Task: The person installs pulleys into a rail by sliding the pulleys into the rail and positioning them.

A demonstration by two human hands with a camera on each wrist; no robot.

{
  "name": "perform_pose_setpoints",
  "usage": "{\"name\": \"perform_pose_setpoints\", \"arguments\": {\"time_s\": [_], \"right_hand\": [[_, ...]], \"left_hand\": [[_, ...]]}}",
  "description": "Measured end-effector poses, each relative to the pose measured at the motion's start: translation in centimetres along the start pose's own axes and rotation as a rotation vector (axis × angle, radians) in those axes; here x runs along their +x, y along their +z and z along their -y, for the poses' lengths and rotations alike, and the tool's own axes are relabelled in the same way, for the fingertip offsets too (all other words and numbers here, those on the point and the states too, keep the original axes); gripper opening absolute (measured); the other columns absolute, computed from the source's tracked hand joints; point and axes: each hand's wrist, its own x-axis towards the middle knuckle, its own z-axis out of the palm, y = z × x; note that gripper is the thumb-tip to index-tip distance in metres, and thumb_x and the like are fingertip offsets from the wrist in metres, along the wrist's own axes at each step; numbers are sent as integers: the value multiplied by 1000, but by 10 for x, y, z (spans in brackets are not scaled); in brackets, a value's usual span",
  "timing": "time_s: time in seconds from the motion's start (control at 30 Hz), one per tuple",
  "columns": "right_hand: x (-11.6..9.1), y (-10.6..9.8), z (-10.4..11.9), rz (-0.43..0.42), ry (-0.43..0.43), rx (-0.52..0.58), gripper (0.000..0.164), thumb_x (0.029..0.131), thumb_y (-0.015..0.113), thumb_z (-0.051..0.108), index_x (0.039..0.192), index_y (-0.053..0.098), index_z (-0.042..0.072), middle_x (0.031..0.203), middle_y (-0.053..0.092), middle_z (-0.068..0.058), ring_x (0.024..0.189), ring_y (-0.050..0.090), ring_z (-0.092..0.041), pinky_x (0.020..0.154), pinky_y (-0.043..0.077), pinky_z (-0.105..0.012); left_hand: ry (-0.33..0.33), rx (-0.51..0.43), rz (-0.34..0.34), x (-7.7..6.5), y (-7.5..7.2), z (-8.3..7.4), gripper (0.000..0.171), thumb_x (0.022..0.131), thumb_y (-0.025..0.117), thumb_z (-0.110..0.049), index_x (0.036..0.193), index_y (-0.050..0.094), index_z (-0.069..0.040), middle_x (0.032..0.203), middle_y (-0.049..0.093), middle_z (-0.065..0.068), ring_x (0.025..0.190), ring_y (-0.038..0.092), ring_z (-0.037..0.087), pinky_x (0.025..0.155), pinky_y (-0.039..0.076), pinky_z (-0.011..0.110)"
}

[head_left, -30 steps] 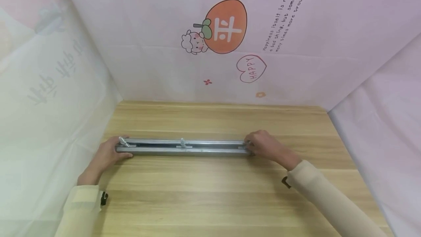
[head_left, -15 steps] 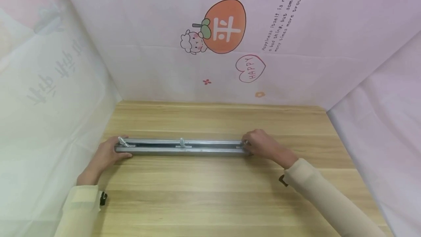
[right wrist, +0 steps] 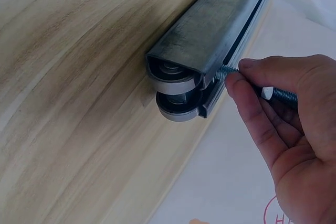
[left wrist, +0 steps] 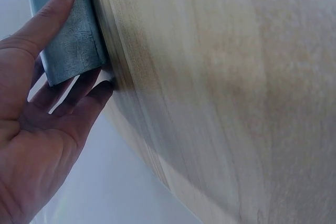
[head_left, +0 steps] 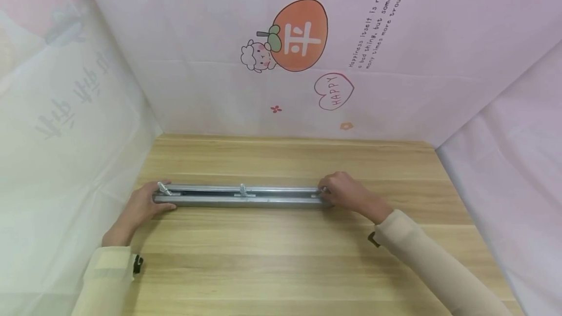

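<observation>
A long grey metal channel rail point(head_left: 206, 202) with a slot along its top lies across the wooden table. My left hand point(head_left: 139, 205) grips its left end, thumb point(left wrist: 55, 11) on the near side and fingers around the far side. In the right wrist view, a roller trolley with two wheels point(right wrist: 176, 85) sits partly out of the rail's right end. My right hand point(right wrist: 294, 124) pinches the threaded bolt point(right wrist: 224, 72) of that trolley between thumb and fingers. Two more bolts stand up from the slot, a middle bolt point(head_left: 243, 190) and a left bolt point(head_left: 163, 188).
The wooden table point(head_left: 281, 252) ends at a pink printed cloth wall point(head_left: 210, 96) behind. A pale cloth side point(head_left: 52, 174) hangs at the left and another side cloth point(head_left: 513, 160) at the right.
My right hand has slid slightly left along the rail, and the right trolley has moved left with it. The left hand and the rail look nearly unmoved.
</observation>
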Motion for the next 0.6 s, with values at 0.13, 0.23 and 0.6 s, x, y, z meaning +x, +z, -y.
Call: {"name": "perform_pose_setpoints", "arguments": {"time_s": [0.13,0.23,0.6], "right_hand": [[3,0,2,2,-10,0,6,82,71,4,86,74,7,80,72,0,63,58,-3,59,54,-20],[5,2,3,-4,-23,-3,6,81,72,4,84,74,9,77,71,1,62,56,-2,57,53,-20],[9,5,7,-13,-26,10,6,81,72,4,85,74,8,78,72,-1,64,59,-4,60,54,-20]], "left_hand": [[1,0,-3,0,0,-1,76,67,86,-30,129,58,4,125,59,34,115,52,53,98,40,65],[2,-5,-6,0,0,-2,77,66,86,-30,129,58,4,124,59,34,114,52,53,98,41,65],[-7,2,-6,1,-1,-3,77,65,87,-30,128,59,5,122,60,34,113,53,53,98,41,64]]}}
